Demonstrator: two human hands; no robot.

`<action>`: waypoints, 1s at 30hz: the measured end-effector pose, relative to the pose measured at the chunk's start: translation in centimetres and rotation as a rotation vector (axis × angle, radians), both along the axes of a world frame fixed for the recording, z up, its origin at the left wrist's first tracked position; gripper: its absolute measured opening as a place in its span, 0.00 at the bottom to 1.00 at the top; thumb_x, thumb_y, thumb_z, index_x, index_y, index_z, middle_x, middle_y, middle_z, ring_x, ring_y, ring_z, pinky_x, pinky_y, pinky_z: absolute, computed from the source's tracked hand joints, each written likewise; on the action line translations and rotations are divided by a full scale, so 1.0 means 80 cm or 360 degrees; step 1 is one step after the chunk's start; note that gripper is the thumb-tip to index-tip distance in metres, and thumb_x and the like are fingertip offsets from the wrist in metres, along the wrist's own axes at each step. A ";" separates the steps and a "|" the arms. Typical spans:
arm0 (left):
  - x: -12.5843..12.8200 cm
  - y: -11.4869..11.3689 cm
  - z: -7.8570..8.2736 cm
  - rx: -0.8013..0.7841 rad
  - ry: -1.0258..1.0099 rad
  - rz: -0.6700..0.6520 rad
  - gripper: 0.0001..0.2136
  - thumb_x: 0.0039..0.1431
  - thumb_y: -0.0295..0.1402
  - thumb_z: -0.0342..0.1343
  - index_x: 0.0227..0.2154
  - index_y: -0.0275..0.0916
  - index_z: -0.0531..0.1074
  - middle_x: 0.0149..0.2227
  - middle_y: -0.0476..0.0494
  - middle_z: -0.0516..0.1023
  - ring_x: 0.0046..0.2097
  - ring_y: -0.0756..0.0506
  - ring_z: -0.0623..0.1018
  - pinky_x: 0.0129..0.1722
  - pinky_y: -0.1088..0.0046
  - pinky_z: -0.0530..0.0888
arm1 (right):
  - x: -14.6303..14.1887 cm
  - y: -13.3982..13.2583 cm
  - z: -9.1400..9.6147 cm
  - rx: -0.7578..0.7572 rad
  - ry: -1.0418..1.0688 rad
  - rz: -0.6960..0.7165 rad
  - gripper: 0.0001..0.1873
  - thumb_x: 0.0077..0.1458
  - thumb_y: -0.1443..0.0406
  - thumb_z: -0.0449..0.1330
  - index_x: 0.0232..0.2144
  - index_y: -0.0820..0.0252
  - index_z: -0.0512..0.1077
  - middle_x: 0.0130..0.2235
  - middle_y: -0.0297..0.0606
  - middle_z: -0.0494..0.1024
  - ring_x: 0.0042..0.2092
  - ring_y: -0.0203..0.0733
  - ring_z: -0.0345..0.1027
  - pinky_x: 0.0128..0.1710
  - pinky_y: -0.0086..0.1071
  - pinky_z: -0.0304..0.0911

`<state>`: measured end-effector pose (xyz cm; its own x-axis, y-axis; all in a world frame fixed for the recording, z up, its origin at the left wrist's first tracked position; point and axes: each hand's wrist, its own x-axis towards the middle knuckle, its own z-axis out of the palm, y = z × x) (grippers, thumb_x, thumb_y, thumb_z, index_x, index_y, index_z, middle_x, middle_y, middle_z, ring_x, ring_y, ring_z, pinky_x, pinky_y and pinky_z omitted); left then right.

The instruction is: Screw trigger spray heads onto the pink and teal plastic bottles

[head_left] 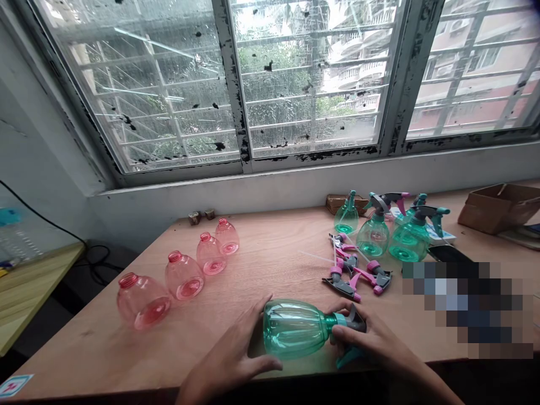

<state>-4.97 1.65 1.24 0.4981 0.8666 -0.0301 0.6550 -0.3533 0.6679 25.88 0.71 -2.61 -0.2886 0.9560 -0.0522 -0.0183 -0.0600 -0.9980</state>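
A clear green spray bottle (pixel 297 329) lies on its side near the table's front edge, its base toward the left. My right hand (pixel 363 332) grips it at the collar, thumb and fingers around the grey and teal trigger head (pixel 353 323). Beside the base, my left hand (pixel 240 346) is spread, its thumb stretched out below and its fingers reaching up along the bottle's end; firm contact cannot be made out. Several pink-and-grey trigger heads (pixel 342 284) with thin tubes lie just behind my right hand.
Several clear pink bottles (pixel 143 304) without heads stand in a slanting row at left. Green bottles (pixel 408 242) with trigger heads stand at back right, near an open cardboard box (pixel 495 208). A blurred-out patch covers the right side. The wooden table (pixel 105 360) meets the window wall.
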 end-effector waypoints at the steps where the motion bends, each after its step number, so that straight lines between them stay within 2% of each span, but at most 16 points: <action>1: 0.000 0.000 0.000 -0.0003 0.0001 0.0002 0.46 0.54 0.38 0.70 0.70 0.50 0.49 0.71 0.44 0.56 0.70 0.33 0.58 0.69 0.54 0.57 | 0.000 0.000 0.000 -0.0002 0.0000 -0.0002 0.27 0.49 0.47 0.70 0.42 0.59 0.73 0.30 0.36 0.83 0.30 0.45 0.78 0.33 0.35 0.73; 30: -0.001 0.000 0.003 -0.0042 0.0044 0.0007 0.47 0.53 0.37 0.71 0.70 0.46 0.49 0.71 0.44 0.56 0.70 0.36 0.59 0.70 0.59 0.56 | 0.000 -0.001 0.001 -0.0008 0.0068 0.0015 0.23 0.53 0.51 0.70 0.43 0.60 0.72 0.30 0.35 0.82 0.30 0.43 0.78 0.33 0.33 0.72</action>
